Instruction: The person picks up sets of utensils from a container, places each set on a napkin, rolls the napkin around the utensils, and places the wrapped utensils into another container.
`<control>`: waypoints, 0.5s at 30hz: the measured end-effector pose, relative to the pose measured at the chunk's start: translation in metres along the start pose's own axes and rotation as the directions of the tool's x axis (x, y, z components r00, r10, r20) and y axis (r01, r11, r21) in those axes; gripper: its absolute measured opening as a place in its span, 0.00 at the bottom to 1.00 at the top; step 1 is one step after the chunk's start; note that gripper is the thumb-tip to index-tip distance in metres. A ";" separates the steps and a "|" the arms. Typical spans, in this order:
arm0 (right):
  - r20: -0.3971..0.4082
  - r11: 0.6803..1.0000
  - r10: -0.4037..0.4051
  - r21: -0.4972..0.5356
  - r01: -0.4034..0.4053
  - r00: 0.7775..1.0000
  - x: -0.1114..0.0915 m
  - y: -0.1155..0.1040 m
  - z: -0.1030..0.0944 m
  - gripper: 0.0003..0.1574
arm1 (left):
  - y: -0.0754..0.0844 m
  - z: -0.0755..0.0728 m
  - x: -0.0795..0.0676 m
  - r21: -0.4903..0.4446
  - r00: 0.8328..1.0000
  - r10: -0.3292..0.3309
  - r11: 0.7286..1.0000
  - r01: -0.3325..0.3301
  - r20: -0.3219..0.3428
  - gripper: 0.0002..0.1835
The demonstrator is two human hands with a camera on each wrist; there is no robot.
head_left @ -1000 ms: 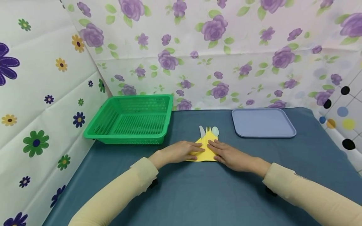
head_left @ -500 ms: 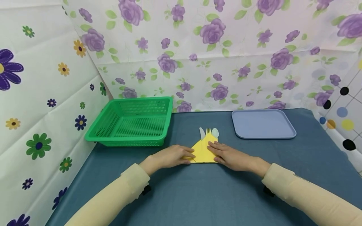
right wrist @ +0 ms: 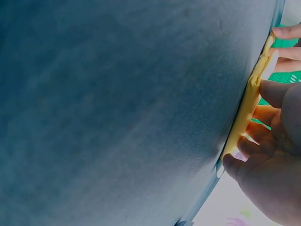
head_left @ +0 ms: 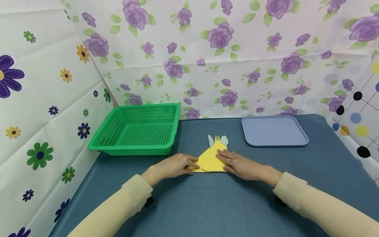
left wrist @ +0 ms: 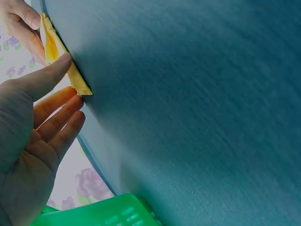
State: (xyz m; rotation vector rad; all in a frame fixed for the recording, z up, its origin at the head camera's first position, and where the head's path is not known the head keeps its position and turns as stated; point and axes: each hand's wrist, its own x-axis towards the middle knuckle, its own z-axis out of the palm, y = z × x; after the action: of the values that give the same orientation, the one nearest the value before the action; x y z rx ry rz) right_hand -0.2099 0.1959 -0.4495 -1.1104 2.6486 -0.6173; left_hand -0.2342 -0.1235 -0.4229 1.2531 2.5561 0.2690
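A folded yellow napkin (head_left: 208,160) lies on the blue-covered table, wrapped partly over a knife (head_left: 211,141), a fork (head_left: 217,138) and a spoon (head_left: 224,140). Their upper ends stick out at the far side; the handles are hidden. My left hand (head_left: 175,165) touches the napkin's left corner, its fingers mostly extended and the thumb near the front edge, as the left wrist view also shows. With fingers spread nearly straight, my right hand (head_left: 240,164) presses down on the napkin's right side, over the cutlery.
A green perforated basket (head_left: 134,149) stands at the back left of the table. At the back right lies a light blue-grey tray (head_left: 273,131). Flowered cloth walls (head_left: 195,42) enclose the back and left sides.
My left hand has slid left from the middle of the napkin to its left corner, uncovering more of the yellow fold. The right hand stays pressed in place.
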 end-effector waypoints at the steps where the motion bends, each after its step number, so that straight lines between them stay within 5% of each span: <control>1: 0.000 1.000 0.000 0.000 0.000 1.000 0.000 0.000 0.000 0.37 | -0.001 0.000 -0.001 0.003 1.000 0.000 1.000 0.000 -0.002 0.19; 15: -0.007 1.000 -0.005 0.002 0.005 1.000 0.000 0.004 0.002 0.37 | -0.005 0.002 -0.004 0.059 0.995 0.033 0.998 -0.027 -0.099 0.10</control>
State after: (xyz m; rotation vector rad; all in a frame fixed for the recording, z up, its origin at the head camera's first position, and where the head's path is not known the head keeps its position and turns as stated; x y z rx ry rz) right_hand -0.2116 0.1979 -0.4527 -1.1171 2.6509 -0.6265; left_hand -0.2354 -0.1294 -0.4259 1.3319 2.6485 0.2724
